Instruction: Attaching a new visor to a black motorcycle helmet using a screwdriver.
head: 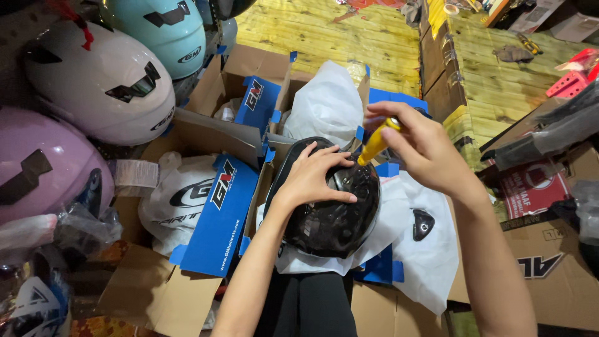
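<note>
The glossy black helmet (331, 206) rests on a white cloth bag (412, 243) in the person's lap, between open cardboard boxes (218, 218). The left hand (315, 175) lies on its dome, fingers spread; the right hand (418, 140) pinches a yellow-handled screwdriver (376, 142) at the side screw. A tip slipping on the curved shell could likely scratch it.

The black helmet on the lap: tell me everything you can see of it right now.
The black helmet is a glossy, hard-looking shell, lying on white wrapping over the person's lap, among open cardboard boxes. The left hand lies spread flat on its top. The right hand holds a yellow-handled screwdriver with its tip at a small round fitting on the shell's side. No visor shows on it.
</note>
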